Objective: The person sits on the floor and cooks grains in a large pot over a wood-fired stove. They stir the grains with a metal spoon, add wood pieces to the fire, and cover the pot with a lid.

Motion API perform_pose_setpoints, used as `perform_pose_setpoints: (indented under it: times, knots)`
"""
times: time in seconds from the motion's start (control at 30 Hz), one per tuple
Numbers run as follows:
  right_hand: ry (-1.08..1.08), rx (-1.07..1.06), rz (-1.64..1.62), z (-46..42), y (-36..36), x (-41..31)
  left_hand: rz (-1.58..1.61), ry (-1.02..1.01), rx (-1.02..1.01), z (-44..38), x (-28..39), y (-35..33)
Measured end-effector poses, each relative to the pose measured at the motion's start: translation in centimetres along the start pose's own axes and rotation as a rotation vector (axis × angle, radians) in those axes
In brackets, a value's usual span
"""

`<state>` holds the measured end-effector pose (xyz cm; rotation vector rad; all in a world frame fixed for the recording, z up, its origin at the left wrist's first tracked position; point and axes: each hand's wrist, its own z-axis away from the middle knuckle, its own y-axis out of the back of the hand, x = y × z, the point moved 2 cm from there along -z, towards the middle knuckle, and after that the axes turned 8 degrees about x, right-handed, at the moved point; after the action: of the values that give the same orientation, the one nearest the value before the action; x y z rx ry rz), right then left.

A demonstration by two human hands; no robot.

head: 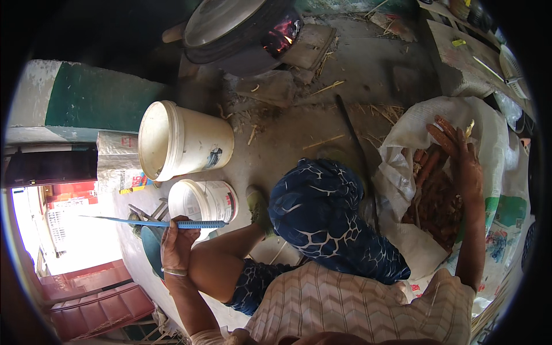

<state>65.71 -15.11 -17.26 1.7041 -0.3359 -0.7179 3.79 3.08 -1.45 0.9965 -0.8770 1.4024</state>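
My left hand (177, 246) holds a blue plastic strip-like tool with a ridged handle (202, 224), its thin end pointing left past the small bucket. A metal bangle (174, 271) circles that wrist. At the right, my right hand (468, 164) reaches over an open white woven sack (401, 172), its fingers at long reddish-brown pieces (444, 140) above the opening; whether it grips them cannot be told. More reddish-brown pieces (440, 198) fill the sack. My knee in patterned dark blue cloth (319, 202) lies between both hands.
A large cream bucket (207, 138) and a smaller white bucket (220, 200) lie tilted at the left. A lidded pot (224, 21) sits on a stove with fire (282, 36) at the top. A dark rod (351, 125) lies near the sack. A wooden bench (470, 47) stands at upper right.
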Motion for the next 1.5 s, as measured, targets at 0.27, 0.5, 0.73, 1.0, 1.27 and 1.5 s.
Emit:
perform_pose_setpoints:
  times: [0.27,0.5,0.73,1.0,1.27,1.5]
  knots:
    - [-0.718,-0.467,-1.272,-4.7,-10.5,0.2,-0.005,-0.050,-0.038,0.2,0.6,-0.6]
    - [-1.017,-0.178,-1.444,-22.2,-19.5,-15.9,-0.030,-0.074,0.000,0.9,0.8,0.0]
    - [-0.149,0.281,-1.042,-28.0,-20.9,-33.5,-0.029,-0.036,-0.028,-1.0,1.2,-0.5]
    - [0.057,0.036,-0.809,-0.7,-22.6,-16.4,0.013,-0.009,-0.039,0.8,0.9,0.6]
    - [-0.171,0.099,-0.588,7.2,-17.5,1.9,0.008,-0.081,-0.147,0.8,-1.2,1.9]
    - [-0.540,-0.265,-0.136,13.7,-13.8,12.3,0.010,-0.064,-0.231,1.6,-0.2,1.9]
